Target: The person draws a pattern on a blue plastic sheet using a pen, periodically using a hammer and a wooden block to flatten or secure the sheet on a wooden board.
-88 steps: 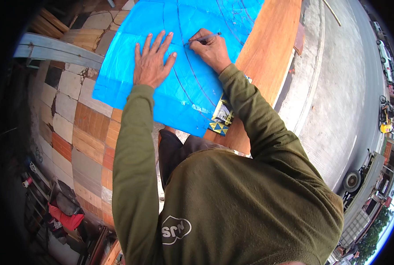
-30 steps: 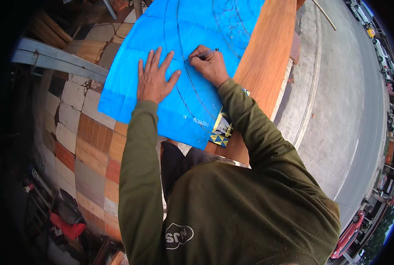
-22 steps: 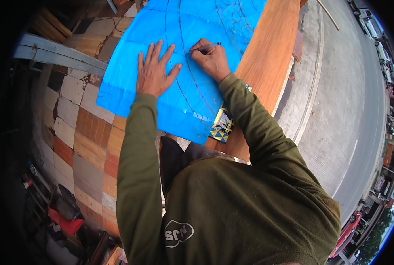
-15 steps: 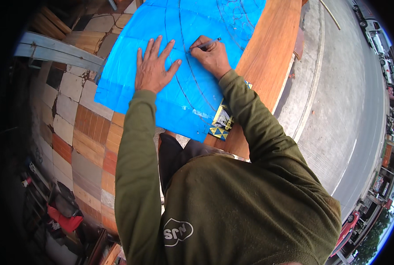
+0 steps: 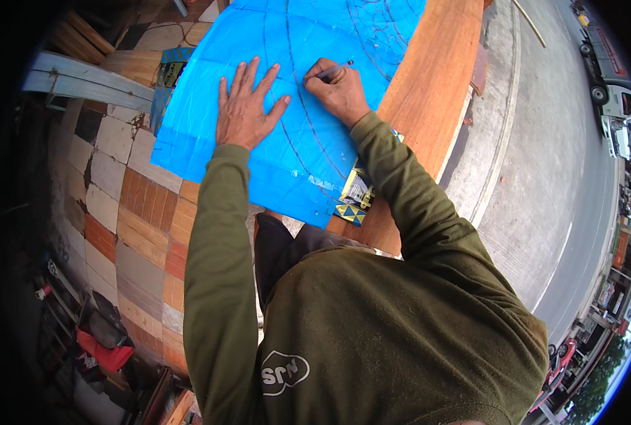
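Note:
A blue plastic sheet (image 5: 195, 134) with curved dark lines drawn on it lies spread over a wooden tabletop (image 5: 425, 81). My left hand (image 5: 247, 113) rests flat on the sheet, its fingers spread. To the right of it, my right hand (image 5: 342, 93) pinches a dark pen (image 5: 339, 70), the hand's edge resting on the sheet. The pen's tip is hidden by the fingers, near one of the long curved lines. A printed yellow, blue and black sheet (image 5: 354, 196) shows from under the blue sheet's near right corner.
Another patterned printed edge (image 5: 168, 74) shows beyond the sheet's left side. A pale wooden beam (image 5: 92, 79) reaches in from the left over a patchwork tiled floor (image 5: 142, 234). To the right runs a concrete road (image 5: 535, 149) with a white truck (image 5: 621, 117).
Both hands stay nearly still, with the pen barely shifted. The printed edge at the sheet's left now shows more. On the road, a truck has come nearer.

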A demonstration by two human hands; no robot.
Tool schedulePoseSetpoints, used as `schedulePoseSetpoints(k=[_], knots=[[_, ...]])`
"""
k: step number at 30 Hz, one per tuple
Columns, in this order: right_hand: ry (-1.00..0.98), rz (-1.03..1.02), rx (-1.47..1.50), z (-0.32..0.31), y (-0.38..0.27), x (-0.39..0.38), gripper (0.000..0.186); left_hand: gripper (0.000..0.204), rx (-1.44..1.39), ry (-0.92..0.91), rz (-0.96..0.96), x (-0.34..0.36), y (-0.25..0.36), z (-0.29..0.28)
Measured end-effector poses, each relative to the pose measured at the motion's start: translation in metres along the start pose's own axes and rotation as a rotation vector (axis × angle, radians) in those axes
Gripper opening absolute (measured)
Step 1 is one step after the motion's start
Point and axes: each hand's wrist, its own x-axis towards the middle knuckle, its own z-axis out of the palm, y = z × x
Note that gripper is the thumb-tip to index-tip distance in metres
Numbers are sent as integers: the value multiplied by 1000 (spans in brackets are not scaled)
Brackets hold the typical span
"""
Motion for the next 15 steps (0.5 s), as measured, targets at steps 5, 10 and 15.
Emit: schedulePoseSetpoints(k=[5, 10, 15], knots=[[-50, 62, -50, -4, -4, 1, 12, 68, -7, 4, -3, 0, 0, 0], [39, 199, 374, -11, -17, 5, 12, 68, -6, 1, -7, -1, 1, -1], [11, 135, 93, -12, -9, -7, 11, 68, -23, 17, 2, 1, 0, 0]])
